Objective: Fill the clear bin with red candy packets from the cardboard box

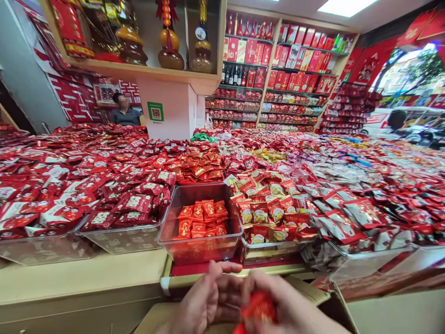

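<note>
Small red packets with gold print [260, 308], blurred by motion, sit in the fingers of my right hand [283, 297] at the bottom centre. Whether it is one packet or more I cannot tell. My left hand [205, 297] is cupped beside it, fingers curved and apart, with nothing visible in the palm. Both hands are above an open cardboard box [153, 317], whose inside they mostly hide. Just beyond them stands a clear plastic bin [201, 250] with similar red packets [198, 225] laid in rows in its bottom.
Right of the bin is a tub of durian packets [274, 211]; left is one of dark red packets [132, 204]. More piled packets spread behind. A glass cabinet [139, 69] overhangs the left. A person [127, 111] sits at the back left. Stocked shelves [274, 69] line the back wall.
</note>
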The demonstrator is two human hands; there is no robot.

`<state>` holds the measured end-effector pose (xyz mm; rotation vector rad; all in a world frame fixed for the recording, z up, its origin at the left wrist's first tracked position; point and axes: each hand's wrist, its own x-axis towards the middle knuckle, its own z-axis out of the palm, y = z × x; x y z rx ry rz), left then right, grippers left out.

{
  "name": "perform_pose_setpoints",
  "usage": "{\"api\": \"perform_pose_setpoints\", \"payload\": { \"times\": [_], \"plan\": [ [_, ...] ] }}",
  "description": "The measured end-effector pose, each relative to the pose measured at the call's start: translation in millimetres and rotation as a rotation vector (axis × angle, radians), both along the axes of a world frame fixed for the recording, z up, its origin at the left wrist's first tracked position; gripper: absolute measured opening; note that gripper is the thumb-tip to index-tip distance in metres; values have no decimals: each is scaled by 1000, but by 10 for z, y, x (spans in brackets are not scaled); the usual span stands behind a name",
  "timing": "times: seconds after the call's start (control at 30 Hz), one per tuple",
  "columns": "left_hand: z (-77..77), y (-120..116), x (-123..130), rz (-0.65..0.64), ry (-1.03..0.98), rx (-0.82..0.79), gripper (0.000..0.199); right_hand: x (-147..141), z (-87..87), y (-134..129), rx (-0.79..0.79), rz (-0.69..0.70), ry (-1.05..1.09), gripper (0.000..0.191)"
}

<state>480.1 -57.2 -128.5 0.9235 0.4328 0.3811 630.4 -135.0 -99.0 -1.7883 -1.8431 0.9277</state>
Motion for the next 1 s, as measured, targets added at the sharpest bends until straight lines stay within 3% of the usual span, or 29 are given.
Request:
{"api": "perform_pose_setpoints", "payload": {
  "times": [0.07,0.13,0.23,0.47,0.53,0.67,0.77,0.83,1.0],
  "plan": [
    [70,-13,-22,-54,-94,-60,66,80,40,151,113,-68,264,10],
    [91,-24,-44,-73,-98,-2,68,93,27,276,190,-125,536,13],
    [64,-36,-62,-61,-41,67,75,38,-54,376,166,-174,706,17],
    [118,-76,12,133,57,-11,62,-42,-149,411,95,-478,1216,27],
    [119,-87,42,175,89,22,63,-73,-176,408,130,-485,1231,25],
    [85,-95,73,338,149,39,63,-112,-267,353,187,-357,1062,21],
    [99,-103,80,428,163,60,61,-99,-301,269,200,-303,935,42],
    [123,-114,84,421,144,75,59,-89,-305,223,196,-291,979,54],
    [120,-116,76,410,111,121,50,-88,-322,229,174,-260,1180,60]
  ]
}}
